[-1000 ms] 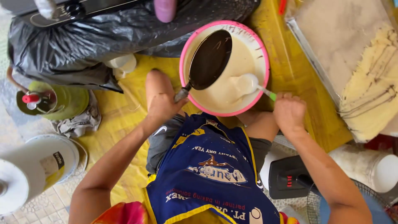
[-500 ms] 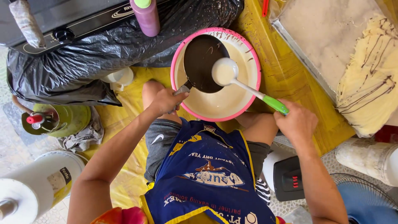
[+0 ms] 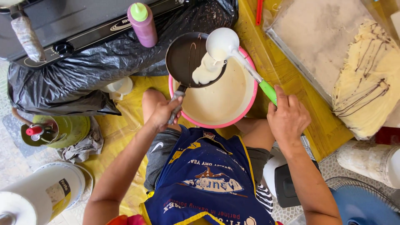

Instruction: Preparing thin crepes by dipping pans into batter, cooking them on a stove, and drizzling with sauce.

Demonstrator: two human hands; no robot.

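A dark pan point(image 3: 189, 58) tilts over a pink bowl point(image 3: 246, 112) of batter. The left hand point(image 3: 164, 112) is wrapped round its handle; the right hand point(image 3: 288, 118) grips a green-handled ladle point(image 3: 223, 43), tipping batter in. Just behind stand a purple bottle point(image 3: 142, 24) and stove point(image 3: 75, 25) on black plastic point(image 3: 83, 71); a tray point(image 3: 325, 37) of folded crepes point(image 3: 371, 79) lies to the right

Left hand point(image 3: 164, 112) holds dark pan point(image 3: 189, 58) over pink bowl point(image 3: 246, 110); right hand point(image 3: 288, 118) tips ladle point(image 3: 223, 41).
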